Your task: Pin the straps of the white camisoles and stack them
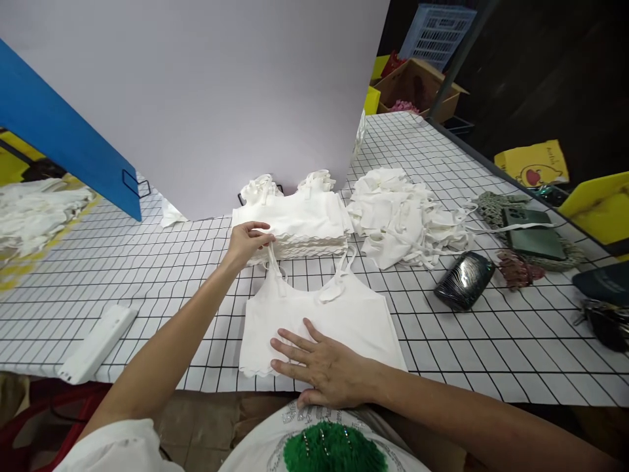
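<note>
A white camisole [363,321] lies flat on the grid-patterned tablecloth in front of me, its straps pointing away from me. My left hand [248,242] pinches the top of its left strap [273,261], close to the stack behind. Spread flat on the lower middle of the camisole is my right hand [324,367], palm down with fingers apart. The other strap [346,261] lies loosely looped over the right side of the neckline. Just beyond sits a neat stack of folded white tops [304,216], with straps bunched at its far edge.
A loose heap of white garments [398,216] lies right of the stack. Farther right are a black wrapped packet [464,280] and a phone [533,234]. A white power strip [98,344] rests at left. A large white panel [196,92] stands behind the stack, beside a blue board [63,124].
</note>
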Action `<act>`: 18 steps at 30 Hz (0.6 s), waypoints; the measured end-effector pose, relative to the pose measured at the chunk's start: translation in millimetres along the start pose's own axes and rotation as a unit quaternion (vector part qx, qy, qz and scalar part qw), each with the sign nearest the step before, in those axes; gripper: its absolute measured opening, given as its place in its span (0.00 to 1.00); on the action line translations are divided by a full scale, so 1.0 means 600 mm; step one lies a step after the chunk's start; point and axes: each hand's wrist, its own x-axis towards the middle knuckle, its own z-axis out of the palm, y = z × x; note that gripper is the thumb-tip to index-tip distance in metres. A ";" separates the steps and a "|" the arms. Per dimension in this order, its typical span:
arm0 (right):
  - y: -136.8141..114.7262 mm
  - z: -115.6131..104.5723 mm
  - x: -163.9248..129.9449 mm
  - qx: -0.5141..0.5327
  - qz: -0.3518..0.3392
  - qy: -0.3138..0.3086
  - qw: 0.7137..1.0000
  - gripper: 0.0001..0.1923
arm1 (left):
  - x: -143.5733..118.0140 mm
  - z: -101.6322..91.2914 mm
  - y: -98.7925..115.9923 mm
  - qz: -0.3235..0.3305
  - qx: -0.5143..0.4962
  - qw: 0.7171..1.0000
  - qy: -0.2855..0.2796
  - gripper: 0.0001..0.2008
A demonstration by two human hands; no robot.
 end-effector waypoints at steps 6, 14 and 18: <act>0.002 -0.002 0.000 0.024 0.007 -0.026 0.999 0.34 | 0.011 0.002 -0.022 0.006 0.017 1.000 0.012 0.21; -0.006 0.000 0.001 0.030 0.009 -0.017 0.999 0.31 | 0.013 0.002 -0.020 0.044 0.133 0.990 0.032 0.15; 0.019 -0.004 -0.006 0.028 0.003 0.056 0.998 0.25 | 0.001 -0.007 -0.018 0.118 0.260 0.958 0.038 0.12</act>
